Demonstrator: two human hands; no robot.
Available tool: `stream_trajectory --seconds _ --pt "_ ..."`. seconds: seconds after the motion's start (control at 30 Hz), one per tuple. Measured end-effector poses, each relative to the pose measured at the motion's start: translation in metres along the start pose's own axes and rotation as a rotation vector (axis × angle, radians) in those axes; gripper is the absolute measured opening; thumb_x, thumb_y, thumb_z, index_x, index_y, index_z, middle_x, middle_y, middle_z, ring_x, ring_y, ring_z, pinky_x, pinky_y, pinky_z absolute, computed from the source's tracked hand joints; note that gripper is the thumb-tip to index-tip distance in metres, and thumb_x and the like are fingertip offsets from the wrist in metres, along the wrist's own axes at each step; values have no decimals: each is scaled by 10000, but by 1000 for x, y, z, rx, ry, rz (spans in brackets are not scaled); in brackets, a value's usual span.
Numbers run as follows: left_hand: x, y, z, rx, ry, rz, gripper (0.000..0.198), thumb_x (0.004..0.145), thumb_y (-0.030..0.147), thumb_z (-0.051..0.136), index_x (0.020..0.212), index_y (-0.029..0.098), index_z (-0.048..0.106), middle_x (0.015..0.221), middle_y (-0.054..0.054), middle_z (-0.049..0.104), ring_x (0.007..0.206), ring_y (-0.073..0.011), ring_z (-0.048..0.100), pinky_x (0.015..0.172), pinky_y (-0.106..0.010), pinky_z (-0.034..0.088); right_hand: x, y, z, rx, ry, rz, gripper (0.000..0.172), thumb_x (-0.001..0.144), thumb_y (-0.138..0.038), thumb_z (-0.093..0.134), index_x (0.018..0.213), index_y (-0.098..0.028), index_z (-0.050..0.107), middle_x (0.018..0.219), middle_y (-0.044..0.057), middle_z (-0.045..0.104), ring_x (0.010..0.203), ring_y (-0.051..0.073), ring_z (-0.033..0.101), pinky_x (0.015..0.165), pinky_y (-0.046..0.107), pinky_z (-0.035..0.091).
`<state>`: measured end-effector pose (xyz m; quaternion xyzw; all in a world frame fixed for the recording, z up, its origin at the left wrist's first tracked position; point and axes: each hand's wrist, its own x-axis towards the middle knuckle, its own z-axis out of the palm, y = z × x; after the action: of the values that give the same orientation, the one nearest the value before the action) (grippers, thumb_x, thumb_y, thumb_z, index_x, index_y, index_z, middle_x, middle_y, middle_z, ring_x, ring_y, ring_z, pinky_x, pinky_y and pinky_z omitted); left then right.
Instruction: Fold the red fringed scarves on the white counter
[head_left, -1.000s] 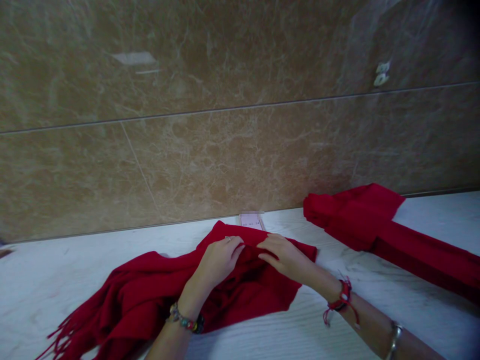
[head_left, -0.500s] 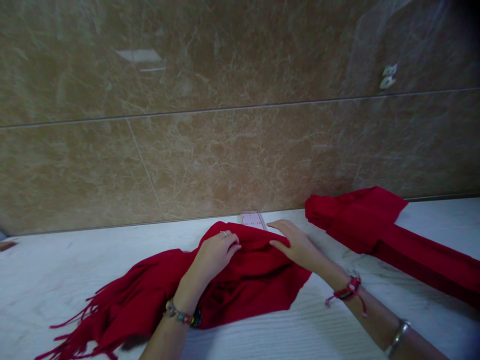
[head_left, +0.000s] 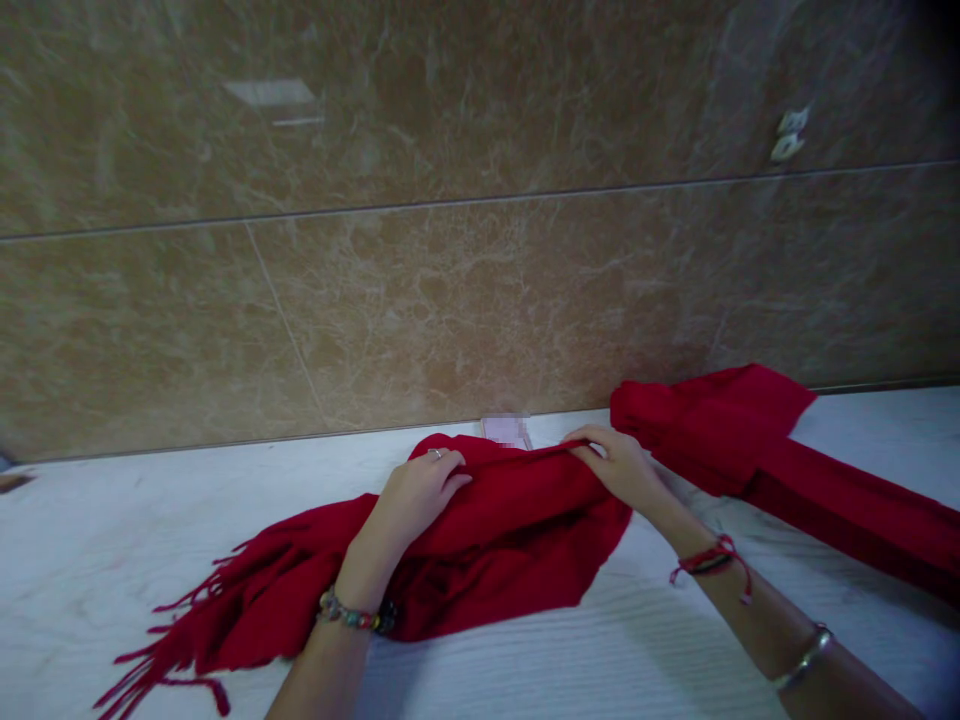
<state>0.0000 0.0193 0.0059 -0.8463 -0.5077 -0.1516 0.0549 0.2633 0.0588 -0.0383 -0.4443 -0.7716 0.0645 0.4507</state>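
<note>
A red scarf (head_left: 517,540) with a fringed left end lies bunched on a white surface. My left hand (head_left: 420,495), a ring on one finger, rests on top of the scarf with its fingers curled together on the cloth; the fingertips are partly hidden. At the upper right edge of the scarf, my right hand (head_left: 619,465) pinches the cloth between thumb and fingers. The fabric is drawn into a long fold between both hands.
A second red cloth (head_left: 720,440), folded into a long strip, lies at the right by the wall. Behind the scarf, a pale phone-like rectangle (head_left: 506,430) shows partly. The brown marbled tile wall (head_left: 450,300) bounds the white table (head_left: 97,550) at the back.
My right hand has closed on the scarf's edge and moved right and slightly up, stretching the cloth. The left hand has shifted only a little. The fringe has slid slightly right.
</note>
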Motion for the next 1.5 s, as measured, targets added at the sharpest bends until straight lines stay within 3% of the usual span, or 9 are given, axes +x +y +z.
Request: stream_trajectory --seconds 0.1,0.23,0.33,0.5,0.63,0.77,1.07,1.27,1.5 --pt "0 -4 -2 -3 55 -36 153 851 225 428 861 176 572 863 -41 621 818 -168 570 749 -282 444 1 6 -3 -37 -3 41 160 770 -219 449 742 -196 605 743 37 640 717 190 591 689 330 471" --pt "1 11 2 -36 122 15 185 862 221 403 852 169 581 839 -39 618 794 -160 562 730 -271 449 -7 -21 14 -49 15 -181 255 785 -251 491 1019 -178 560 988 100 590 942 222 531 838 400 427" --pt "0 25 8 -18 98 93 194 864 240 403 856 171 584 834 -37 615 759 -156 562 704 -268 454 -15 -45 29 -17 -100 -312 358 790 -249 510 1142 -194 481 1081 97 560 1015 219 493 881 412 404" --pt "-1 24 5 -35 160 101 212 870 256 386 860 176 582 831 -34 609 767 -148 562 703 -259 453 -15 -42 31 -14 -91 -237 168 837 -175 413 872 -199 575 801 55 607 778 185 558 742 364 462" --pt "-2 24 4 -46 212 130 221 873 261 380 841 173 581 808 -31 605 745 -144 557 678 -251 450 -10 -35 24 -11 25 -222 212 799 -246 495 990 -166 538 955 105 571 917 216 526 803 386 444" --pt "-3 33 6 -36 179 212 228 872 282 385 828 178 584 779 -24 603 701 -137 553 647 -243 446 -13 -41 32 9 -91 -286 230 782 -173 471 992 -196 560 953 76 615 900 202 553 814 384 438" --pt "0 -3 -4 -3 106 -19 174 847 263 437 834 184 591 834 -31 635 779 -162 584 723 -273 454 2 6 -2 47 174 121 231 802 -338 429 753 -196 603 740 43 654 686 188 592 635 301 464" --pt "-1 -17 -6 37 137 -84 179 852 235 418 847 186 590 840 -35 623 801 -165 576 746 -274 448 2 36 2 10 255 267 262 798 -369 409 761 -177 583 725 69 631 681 205 584 647 337 466" --pt "-3 6 -2 4 239 31 161 845 183 424 876 174 582 868 -40 604 802 -155 563 730 -261 456 -7 -22 21 -44 90 -165 350 796 -314 475 1115 -171 496 1113 122 534 1050 230 475 904 417 381"
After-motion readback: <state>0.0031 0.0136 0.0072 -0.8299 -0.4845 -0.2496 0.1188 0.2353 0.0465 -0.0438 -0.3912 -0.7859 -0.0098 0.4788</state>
